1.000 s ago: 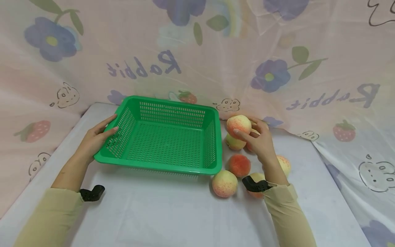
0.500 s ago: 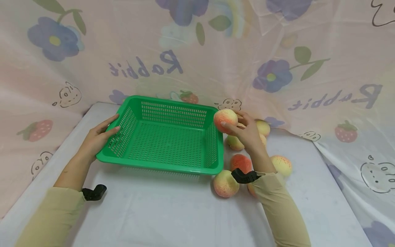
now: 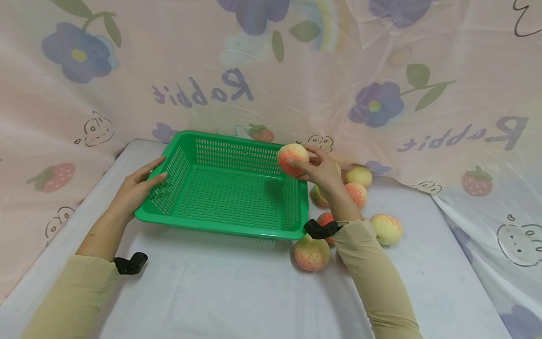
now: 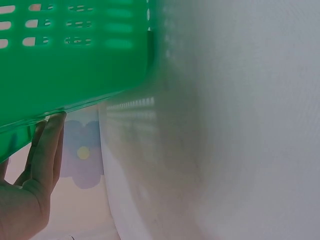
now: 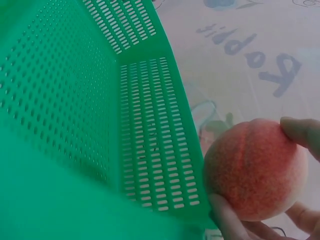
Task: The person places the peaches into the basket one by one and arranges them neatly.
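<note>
A green plastic basket (image 3: 220, 229) with slotted walls stands at the back of the table, its inside bare. My left hand (image 3: 130, 194) grips its left rim; in the left wrist view the fingers of that hand (image 4: 47, 155) reach up under the rim. Over the basket's right end, a yellow-and-red peach (image 3: 291, 153) is held up between the thumb and fingers of my right hand (image 3: 325, 175). The right wrist view shows the peach's (image 5: 255, 170) red, creased side beside the basket wall (image 5: 155, 145).
Several more peaches lie right of the basket, among them a yellow peach (image 3: 386, 229), a front peach (image 3: 312, 253) and a back peach (image 3: 359, 176). My right forearm partly covers some. A printed cloth (image 3: 288, 94) hangs behind the white table (image 3: 220, 292).
My right hand has carried the peach left and slightly up, from above the other peaches to over the basket's right end. The left hand keeps its grip on the rim.
</note>
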`<state>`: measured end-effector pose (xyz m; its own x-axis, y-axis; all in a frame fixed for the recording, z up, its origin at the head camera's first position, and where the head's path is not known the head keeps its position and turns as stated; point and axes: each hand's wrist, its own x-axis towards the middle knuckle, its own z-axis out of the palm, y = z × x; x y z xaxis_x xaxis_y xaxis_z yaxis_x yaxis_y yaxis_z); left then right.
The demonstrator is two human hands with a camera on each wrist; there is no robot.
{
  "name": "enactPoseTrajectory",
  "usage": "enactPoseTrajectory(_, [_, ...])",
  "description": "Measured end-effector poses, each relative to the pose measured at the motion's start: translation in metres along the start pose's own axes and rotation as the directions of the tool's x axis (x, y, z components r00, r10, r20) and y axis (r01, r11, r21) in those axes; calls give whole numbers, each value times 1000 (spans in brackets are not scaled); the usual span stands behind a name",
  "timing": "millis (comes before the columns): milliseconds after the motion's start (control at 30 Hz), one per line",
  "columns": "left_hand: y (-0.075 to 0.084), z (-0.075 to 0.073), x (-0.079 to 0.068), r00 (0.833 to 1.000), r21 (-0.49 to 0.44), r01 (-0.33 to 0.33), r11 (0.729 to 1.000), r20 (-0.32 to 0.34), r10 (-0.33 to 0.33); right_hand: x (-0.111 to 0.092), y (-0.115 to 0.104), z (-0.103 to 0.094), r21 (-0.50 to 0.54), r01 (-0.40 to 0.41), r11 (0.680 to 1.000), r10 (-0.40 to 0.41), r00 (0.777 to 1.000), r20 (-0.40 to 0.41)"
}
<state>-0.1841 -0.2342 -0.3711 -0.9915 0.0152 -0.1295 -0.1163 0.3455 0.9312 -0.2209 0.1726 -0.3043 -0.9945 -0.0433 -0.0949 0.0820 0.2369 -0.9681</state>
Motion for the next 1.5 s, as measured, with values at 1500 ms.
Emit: enactPoseTrajectory(1500, [0,0,-1,999,51,-8,999,-33,9,44,13,62,26,-363,931,352,917,187])
